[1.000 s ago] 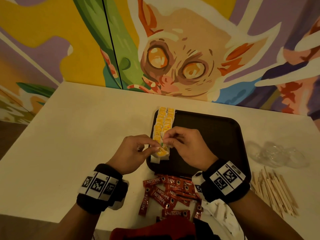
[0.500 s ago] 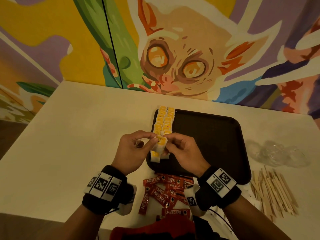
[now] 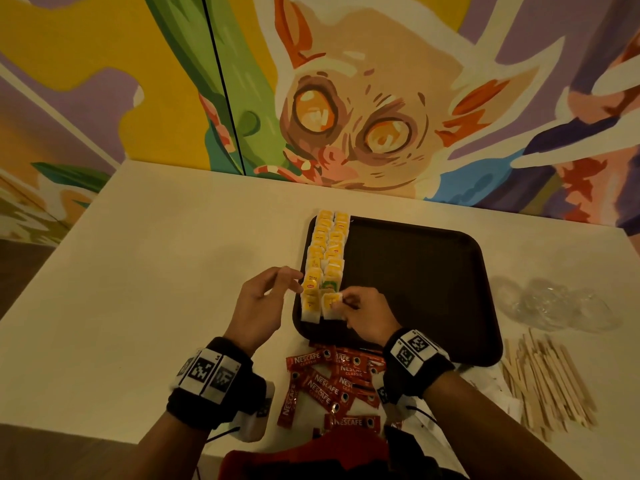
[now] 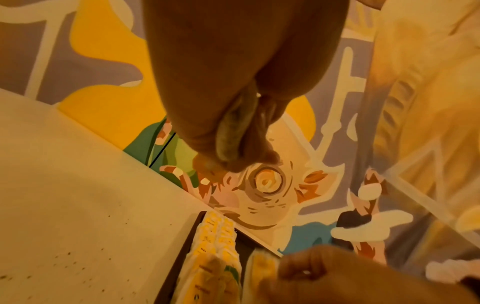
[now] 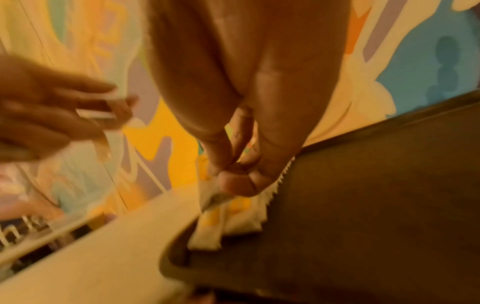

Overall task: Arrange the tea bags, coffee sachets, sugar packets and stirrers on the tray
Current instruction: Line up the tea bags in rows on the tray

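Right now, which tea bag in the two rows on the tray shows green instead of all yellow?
The green-labelled tea bag in the right-hand row, just beyond the right hand; every other one shows yellow.

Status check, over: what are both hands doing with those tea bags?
Right hand pinching tea bag at row's near end on tray. Left hand open beside rows. Nothing blocking.

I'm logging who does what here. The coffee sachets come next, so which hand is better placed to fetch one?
Probably the left hand: it hovers free beside the tray, while the right hand pinches a tea bag. The coffee sachets lie between both wrists.
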The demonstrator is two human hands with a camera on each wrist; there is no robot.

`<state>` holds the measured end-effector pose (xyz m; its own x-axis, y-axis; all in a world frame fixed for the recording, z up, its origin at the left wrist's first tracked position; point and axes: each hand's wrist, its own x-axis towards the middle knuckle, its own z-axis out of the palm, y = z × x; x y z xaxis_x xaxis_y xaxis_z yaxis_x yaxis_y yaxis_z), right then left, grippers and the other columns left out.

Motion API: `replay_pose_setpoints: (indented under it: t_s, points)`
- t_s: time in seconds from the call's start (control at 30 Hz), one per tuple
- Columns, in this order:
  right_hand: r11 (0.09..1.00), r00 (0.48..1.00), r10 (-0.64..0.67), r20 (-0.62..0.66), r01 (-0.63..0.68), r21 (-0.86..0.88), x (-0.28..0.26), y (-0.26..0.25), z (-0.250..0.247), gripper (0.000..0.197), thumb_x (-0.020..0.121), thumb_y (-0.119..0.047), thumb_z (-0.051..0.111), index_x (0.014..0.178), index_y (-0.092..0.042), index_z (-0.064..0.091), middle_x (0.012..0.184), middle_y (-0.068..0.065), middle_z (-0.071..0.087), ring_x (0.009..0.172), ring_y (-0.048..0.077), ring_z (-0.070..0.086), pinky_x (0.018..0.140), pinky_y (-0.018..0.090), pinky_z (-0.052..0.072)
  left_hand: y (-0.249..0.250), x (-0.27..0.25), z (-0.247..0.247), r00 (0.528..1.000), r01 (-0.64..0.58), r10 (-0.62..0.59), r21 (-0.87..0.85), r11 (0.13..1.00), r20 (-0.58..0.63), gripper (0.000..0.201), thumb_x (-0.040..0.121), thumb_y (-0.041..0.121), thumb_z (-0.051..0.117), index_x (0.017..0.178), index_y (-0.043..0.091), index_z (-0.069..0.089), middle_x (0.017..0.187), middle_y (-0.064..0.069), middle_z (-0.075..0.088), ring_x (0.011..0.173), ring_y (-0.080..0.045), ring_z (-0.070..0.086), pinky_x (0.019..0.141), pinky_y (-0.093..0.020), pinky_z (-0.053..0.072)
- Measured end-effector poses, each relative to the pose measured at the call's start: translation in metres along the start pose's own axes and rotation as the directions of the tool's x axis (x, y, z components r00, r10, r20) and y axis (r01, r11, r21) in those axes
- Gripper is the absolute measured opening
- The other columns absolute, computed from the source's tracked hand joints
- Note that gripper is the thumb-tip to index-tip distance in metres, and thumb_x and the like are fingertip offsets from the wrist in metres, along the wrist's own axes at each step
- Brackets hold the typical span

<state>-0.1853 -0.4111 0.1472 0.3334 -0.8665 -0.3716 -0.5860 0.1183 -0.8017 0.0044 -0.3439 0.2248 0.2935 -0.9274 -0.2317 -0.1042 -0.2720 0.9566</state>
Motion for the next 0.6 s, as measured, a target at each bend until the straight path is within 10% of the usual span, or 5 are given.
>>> replay_pose_setpoints:
  t_s: [0.2,0.43,0.6]
  points:
    - [0.983,0.992,0.126,-0.010,-0.126,-0.135,0.019,0.020,0.018,0.008,0.095,-0.022,0.063,0.094,-0.016,0.068,0.096,0.009,0.072,0.058,0.008,0.065,0.045,0.010,0.044,0.007,-0.007,-0.005,0.978,0.194,-0.167,-0.254,0.948,0.125,0.052,0.101,0.050,0.027,0.105,0.016,0.067,0.085,-0.005,0.068,0.041,-0.013,0.023,0.043,-0.021,0.015]
    - [0.970,0.992,0.114,-0.051,-0.122,-0.209,0.027,0.026,0.026,0.015,0.091,-0.028,0.065,0.103,-0.019,0.063,0.101,0.005,0.067,0.084,0.020,0.068,0.074,0.033,0.060,0.003,-0.006,-0.009,0.934,0.357,-0.302,-0.469,0.808,0.191,0.063,0.096,0.062,0.029,0.115,0.011,0.061,0.091,-0.014,0.065,0.045,-0.015,0.038,0.044,-0.020,0.028]
    - [0.986,0.963,-0.062,-0.260,0.018,-0.167,0.002,-0.006,0.017,0.019,0.091,-0.032,0.066,0.106,-0.024,0.059,0.102,-0.003,0.056,0.089,0.010,0.057,0.076,0.023,0.051,0.001,-0.003,-0.014,0.911,0.406,-0.352,-0.599,0.690,0.212,0.066,0.095,0.061,0.030,0.119,0.005,0.056,0.088,-0.017,0.065,0.056,-0.023,0.049,0.050,-0.028,0.041]
